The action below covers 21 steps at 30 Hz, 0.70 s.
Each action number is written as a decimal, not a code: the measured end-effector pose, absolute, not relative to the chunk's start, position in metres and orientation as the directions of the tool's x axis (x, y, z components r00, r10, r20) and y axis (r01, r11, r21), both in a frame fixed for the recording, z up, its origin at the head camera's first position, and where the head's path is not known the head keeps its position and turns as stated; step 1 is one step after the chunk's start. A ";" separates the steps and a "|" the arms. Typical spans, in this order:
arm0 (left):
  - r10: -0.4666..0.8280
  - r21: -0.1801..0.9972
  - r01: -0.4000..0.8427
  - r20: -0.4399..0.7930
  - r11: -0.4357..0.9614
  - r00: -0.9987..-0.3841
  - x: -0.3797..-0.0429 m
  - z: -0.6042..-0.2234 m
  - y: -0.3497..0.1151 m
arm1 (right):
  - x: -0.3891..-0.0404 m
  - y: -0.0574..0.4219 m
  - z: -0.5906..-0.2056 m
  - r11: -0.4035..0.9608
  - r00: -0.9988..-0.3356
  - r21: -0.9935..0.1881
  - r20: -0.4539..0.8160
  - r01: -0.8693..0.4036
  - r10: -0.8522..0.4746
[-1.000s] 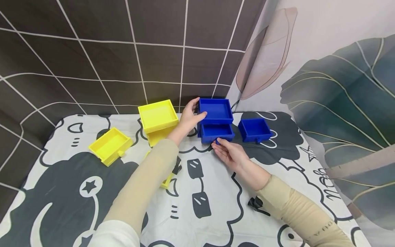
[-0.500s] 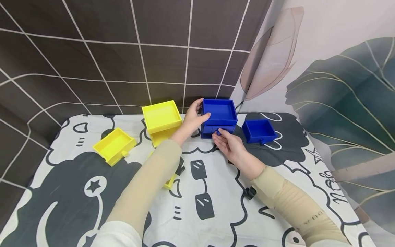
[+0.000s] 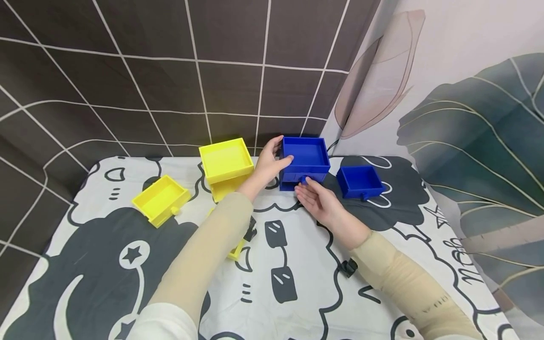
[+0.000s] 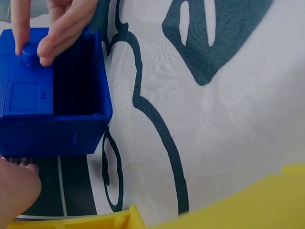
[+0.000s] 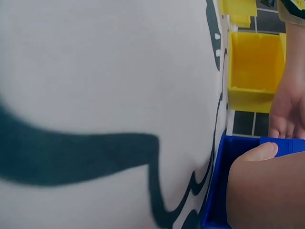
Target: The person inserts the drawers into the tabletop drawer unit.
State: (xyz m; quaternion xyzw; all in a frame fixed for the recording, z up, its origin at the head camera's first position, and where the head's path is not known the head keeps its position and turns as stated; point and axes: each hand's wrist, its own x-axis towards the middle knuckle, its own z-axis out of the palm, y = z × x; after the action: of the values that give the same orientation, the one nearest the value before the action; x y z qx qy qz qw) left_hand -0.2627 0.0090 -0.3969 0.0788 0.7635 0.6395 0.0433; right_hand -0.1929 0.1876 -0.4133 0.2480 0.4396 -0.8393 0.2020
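A blue drawer cabinet (image 3: 305,152) with a tray-like top stands at the back of the cloth. My left hand (image 3: 268,166) holds its left side, thumb over the top edge; the fingertips are partly hidden. A blue drawer (image 4: 29,98) sits in the upper slot, its front close to flush. The lower slot shows as a dark opening in the left wrist view. My right hand (image 3: 319,203) pinches the drawer's round knob (image 4: 31,53) between thumb and finger, other fingers loosely extended below. A second blue drawer (image 3: 361,181) lies apart on the right.
A yellow cabinet (image 3: 226,160) stands left of the blue one, an opening in its front. One yellow drawer (image 3: 161,199) lies at the left; another yellow piece (image 3: 235,251) is mostly hidden under my left forearm. Behind hangs a dark gridded curtain (image 3: 233,89).
My right hand has pushed the blue upper drawer back into the cabinet, from sticking out to nearly flush. My left hand has stayed on the cabinet's side. The view has shifted slightly.
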 end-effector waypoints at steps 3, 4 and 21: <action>0.169 0.984 0.067 0.038 0.165 -0.985 -0.264 -0.398 0.010 | -0.188 0.196 -0.416 -0.542 -0.791 -0.622 -0.595 0.565 -0.142; 0.166 0.984 0.067 0.040 0.163 -0.985 -0.264 -0.399 0.011 | -0.187 0.199 -0.416 -0.541 -0.788 -0.619 -0.597 0.570 -0.148; 0.156 0.988 0.044 0.021 0.146 -0.988 -0.265 -0.402 0.011 | -0.165 0.252 -0.415 -0.594 -0.773 -0.552 -0.601 0.585 -0.203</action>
State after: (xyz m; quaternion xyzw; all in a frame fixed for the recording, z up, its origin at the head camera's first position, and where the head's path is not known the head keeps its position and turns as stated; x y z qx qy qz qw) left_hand -0.2646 0.0109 -0.4017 0.0662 0.7556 0.6503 0.0431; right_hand -0.1648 0.2517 -0.4147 0.2465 0.3876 -0.8580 0.2298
